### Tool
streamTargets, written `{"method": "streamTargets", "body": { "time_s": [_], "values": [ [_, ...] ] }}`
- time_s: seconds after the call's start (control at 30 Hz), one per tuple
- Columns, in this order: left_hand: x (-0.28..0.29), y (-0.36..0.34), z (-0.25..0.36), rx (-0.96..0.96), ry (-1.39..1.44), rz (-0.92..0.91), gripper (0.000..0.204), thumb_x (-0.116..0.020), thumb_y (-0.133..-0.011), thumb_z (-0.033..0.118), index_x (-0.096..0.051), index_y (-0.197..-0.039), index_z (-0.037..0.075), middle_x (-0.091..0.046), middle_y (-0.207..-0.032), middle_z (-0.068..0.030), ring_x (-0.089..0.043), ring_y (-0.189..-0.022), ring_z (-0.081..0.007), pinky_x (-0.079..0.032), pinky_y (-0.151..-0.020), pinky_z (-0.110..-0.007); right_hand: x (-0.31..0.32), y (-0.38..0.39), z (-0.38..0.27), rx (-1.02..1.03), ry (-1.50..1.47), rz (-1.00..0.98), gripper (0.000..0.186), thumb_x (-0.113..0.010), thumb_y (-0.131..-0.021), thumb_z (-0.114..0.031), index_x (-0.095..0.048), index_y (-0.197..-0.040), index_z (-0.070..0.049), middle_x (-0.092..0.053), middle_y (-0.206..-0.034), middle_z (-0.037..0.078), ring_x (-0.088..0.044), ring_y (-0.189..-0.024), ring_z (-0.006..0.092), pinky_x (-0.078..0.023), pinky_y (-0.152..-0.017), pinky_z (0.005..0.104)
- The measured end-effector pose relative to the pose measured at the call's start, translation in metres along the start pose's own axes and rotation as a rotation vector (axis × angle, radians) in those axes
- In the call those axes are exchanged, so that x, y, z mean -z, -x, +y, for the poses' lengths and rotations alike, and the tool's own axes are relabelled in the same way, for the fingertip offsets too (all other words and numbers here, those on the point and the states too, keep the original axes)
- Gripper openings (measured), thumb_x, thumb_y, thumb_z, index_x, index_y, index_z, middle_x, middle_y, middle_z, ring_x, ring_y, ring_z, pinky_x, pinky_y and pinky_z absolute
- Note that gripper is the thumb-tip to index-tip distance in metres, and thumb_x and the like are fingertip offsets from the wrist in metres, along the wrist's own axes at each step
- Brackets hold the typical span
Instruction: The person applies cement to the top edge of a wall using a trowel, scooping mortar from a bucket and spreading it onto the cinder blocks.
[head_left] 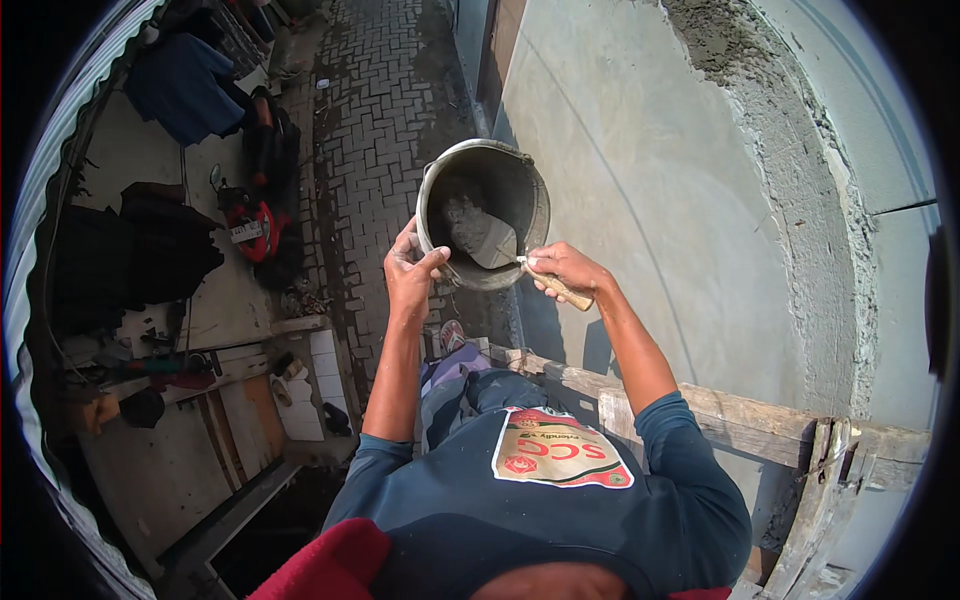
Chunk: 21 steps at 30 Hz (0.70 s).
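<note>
A grey bucket (534, 195) with grey mortar (462, 212) inside is held up in front of me. My left hand (413, 262) grips the bucket's left side, thumb near the rim and fingers on the outside. My right hand (562, 273) is closed on the wooden handle (574, 295) of a trowel, whose metal blade (494, 242) lies inside the bucket against the mortar. The lower part of the blade and the bucket's bottom are partly hidden by the mortar and shadow.
A plastered wall (650, 200) with a rough mortar band (800, 200) stands at right. Wooden planks (730, 415) run by my body. A paved lane (370, 130) lies below; at left are hanging dark clothes (185, 85), a red-and-black motorbike (262, 230) and some footwear (295, 375).
</note>
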<state>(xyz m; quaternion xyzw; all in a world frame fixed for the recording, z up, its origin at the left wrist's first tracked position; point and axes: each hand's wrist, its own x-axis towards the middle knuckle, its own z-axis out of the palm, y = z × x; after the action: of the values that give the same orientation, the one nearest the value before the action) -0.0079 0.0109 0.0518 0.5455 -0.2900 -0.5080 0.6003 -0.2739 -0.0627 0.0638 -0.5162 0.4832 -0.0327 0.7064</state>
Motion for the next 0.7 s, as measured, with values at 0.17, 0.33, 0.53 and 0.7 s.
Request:
{"method": "streamTargets", "body": {
  "time_s": [0.17, 0.33, 0.53, 0.7],
  "values": [
    [0.002, -0.005, -0.014, 0.004, 0.134, 0.076, 0.061, -0.071, -0.072, 0.001, -0.055, -0.130, -0.002, -0.066, -0.092, -0.0015, -0.060, -0.072, -0.0059, -0.043, -0.050, -0.017, 0.002, 0.005, -0.022, 0.022, 0.085, 0.023, 0.024, -0.053, -0.095, -0.027, -0.059, -0.096, -0.003, -0.056, -0.071, 0.004, -0.053, -0.052, 0.0091, -0.043, -0.039, 0.0239],
    [0.024, -0.015, -0.034, 0.064, 0.277, 0.119, 0.034, -0.066, -0.075, -0.004, -0.059, -0.109, -0.001, -0.064, -0.088, -0.0031, -0.059, -0.067, -0.0064, -0.043, -0.048, -0.017, -0.006, 0.004, -0.044, 0.062, 0.139, -0.015, 0.027, -0.052, -0.096, -0.030, -0.058, -0.097, -0.004, -0.056, -0.073, 0.004, -0.054, -0.053, 0.0093, -0.043, -0.039, 0.0231],
    [0.058, -0.038, -0.059, 0.101, 0.445, 0.135, 0.019, -0.064, -0.079, -0.003, -0.053, -0.091, 0.008, -0.064, -0.083, -0.0027, -0.063, -0.066, -0.0129, -0.049, -0.052, -0.024, 0.009, 0.006, -0.111, 0.151, 0.004, -0.154, 0.030, -0.049, -0.098, -0.033, -0.058, -0.105, -0.005, -0.055, -0.073, 0.001, -0.052, -0.051, 0.0070, -0.044, -0.039, 0.0220],
    [0.061, -0.031, -0.040, 0.069, 0.436, 0.294, 0.019, -0.065, -0.077, -0.004, -0.053, -0.085, 0.009, -0.058, -0.073, 0.0010, -0.047, -0.050, -0.0040, -0.038, -0.043, -0.019, 0.073, -0.007, -0.182, 0.312, -0.349, -0.300, 0.039, -0.042, -0.102, -0.035, -0.052, -0.117, -0.001, -0.051, -0.073, 0.002, -0.046, -0.047, 0.0056, -0.042, -0.037, 0.0215]
  ]
}}
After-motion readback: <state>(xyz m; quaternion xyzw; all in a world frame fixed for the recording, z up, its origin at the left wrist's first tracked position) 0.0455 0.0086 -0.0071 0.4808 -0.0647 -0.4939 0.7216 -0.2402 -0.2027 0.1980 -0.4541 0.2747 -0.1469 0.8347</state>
